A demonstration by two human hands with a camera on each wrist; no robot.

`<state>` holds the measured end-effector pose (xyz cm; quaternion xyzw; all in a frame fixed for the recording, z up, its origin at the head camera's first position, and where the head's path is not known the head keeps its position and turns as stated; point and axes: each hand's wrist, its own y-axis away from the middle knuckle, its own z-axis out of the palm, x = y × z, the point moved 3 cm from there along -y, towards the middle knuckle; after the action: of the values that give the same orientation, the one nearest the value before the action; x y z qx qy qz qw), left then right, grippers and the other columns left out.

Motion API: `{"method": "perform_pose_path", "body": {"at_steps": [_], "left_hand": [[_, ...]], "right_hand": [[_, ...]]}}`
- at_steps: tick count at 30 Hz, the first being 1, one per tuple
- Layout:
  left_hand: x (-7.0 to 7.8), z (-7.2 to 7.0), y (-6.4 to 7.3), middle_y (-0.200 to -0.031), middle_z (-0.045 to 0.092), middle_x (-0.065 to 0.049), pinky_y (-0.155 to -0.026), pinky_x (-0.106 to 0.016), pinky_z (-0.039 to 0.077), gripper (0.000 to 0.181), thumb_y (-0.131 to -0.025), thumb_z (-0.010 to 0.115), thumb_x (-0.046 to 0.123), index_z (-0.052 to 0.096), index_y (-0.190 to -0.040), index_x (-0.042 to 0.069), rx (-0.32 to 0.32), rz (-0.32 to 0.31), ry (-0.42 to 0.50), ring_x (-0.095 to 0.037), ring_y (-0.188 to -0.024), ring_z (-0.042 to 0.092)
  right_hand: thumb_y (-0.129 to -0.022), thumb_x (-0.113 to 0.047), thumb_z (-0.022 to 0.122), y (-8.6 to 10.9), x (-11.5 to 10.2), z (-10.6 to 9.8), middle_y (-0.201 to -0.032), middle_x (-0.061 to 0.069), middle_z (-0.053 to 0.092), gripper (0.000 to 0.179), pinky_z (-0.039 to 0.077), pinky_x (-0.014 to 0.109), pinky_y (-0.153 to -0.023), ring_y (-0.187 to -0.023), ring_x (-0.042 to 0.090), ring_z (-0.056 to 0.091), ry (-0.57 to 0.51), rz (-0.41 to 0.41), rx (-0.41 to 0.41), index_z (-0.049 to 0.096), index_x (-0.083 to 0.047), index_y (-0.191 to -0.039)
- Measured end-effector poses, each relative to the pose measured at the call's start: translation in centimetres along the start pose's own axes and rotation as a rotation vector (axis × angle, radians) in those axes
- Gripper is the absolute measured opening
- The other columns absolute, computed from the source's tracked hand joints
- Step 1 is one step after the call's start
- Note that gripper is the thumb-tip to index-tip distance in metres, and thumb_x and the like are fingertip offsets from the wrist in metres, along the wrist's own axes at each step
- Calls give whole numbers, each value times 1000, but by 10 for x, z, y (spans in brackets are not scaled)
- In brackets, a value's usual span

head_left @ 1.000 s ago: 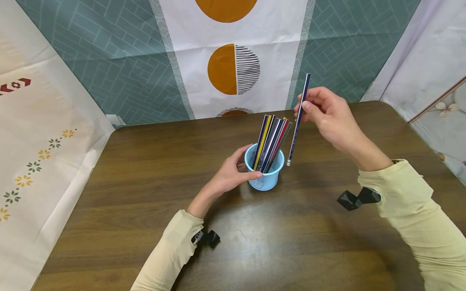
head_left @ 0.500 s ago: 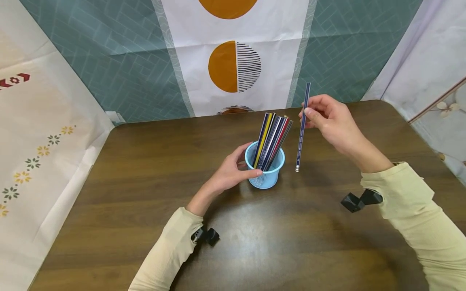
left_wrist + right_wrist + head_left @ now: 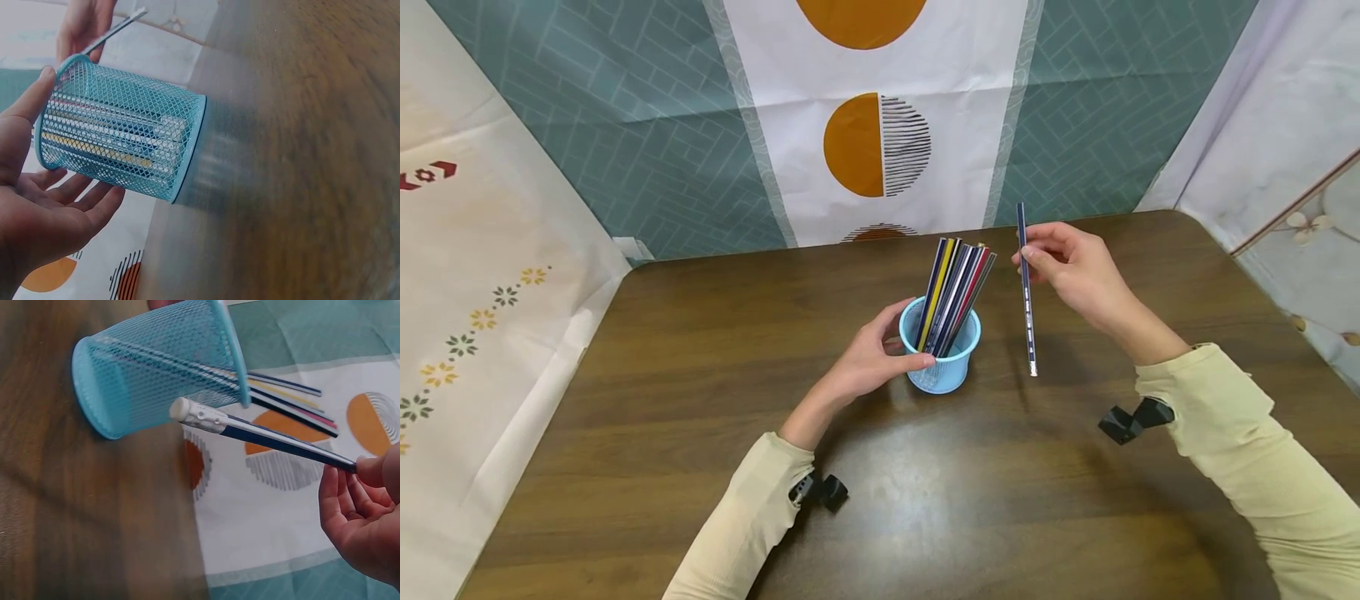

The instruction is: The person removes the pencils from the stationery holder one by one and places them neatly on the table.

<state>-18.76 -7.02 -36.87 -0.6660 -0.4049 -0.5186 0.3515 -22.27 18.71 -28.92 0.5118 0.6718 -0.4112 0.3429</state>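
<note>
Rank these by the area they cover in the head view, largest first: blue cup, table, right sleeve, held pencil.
1. Table
2. Right sleeve
3. Blue cup
4. Held pencil, longer than the cup but very thin

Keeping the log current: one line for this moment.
left hand: grips light blue round mesh cup | cup: holds multicoloured pencils | right hand: pinches slim dark blue pencil outside cup
</note>
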Motion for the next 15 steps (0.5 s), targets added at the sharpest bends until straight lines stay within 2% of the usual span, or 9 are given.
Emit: {"method": "perform_pose_path", "body": {"at_steps": [6, 15], "left_hand": [[-1, 0, 0, -138, 49, -9, -100, -38, 43, 78, -81, 79, 8, 37, -146, 10, -1, -12, -9, -25, -122, 51], [0, 0, 0, -138, 49, -9, -100, -38, 44, 78, -80, 79, 8, 38, -146, 10, 0, -4, -6, -24, -123, 51]], "right_hand": [[-97, 0, 55, -1, 17, 6, -100, 21, 67, 28, 53, 21, -69, -78, 4, 62, 19, -2, -33, 53, 11, -123], [-94, -1, 61, -5, 37, 12, -97, 24, 67, 30, 52, 21, -64, -67, 5, 58, 48, -13, -42, 54, 12, -121]]}}
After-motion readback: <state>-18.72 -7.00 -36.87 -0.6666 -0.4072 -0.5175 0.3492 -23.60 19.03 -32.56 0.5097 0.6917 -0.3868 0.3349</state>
